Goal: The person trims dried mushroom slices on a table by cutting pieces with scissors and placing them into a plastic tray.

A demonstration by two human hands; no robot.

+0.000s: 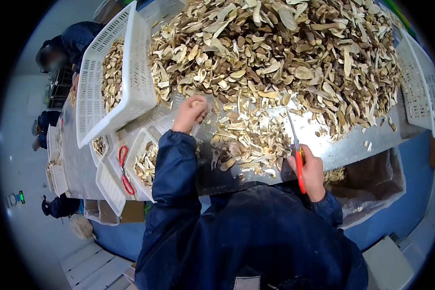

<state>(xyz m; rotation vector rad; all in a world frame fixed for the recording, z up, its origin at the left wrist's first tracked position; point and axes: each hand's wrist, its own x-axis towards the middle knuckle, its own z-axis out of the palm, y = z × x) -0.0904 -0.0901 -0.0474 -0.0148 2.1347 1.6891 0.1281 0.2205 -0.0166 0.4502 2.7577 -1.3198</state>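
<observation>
My right hand (310, 175) is closed around the red handles of a pair of scissors (300, 169). Their narrow metal blades point away from me over the steel table. Over the table's left part, my left hand (191, 114) has its fingers curled together; what they hold, if anything, is too small to make out. Between my hands lies a loose spread of pale dried mushroom slices (249, 140). Beyond them rises a large heap of dried mushroom slices (285, 63), brown and cream.
A white perforated crate (139, 72) with slices stands left, another crate (415, 82) right. Red-handled scissors (124, 169) lie near a small white basket (139, 140) of slices. A lined bin (372, 186) sits below the table's right edge. Other people (79, 41) work at left.
</observation>
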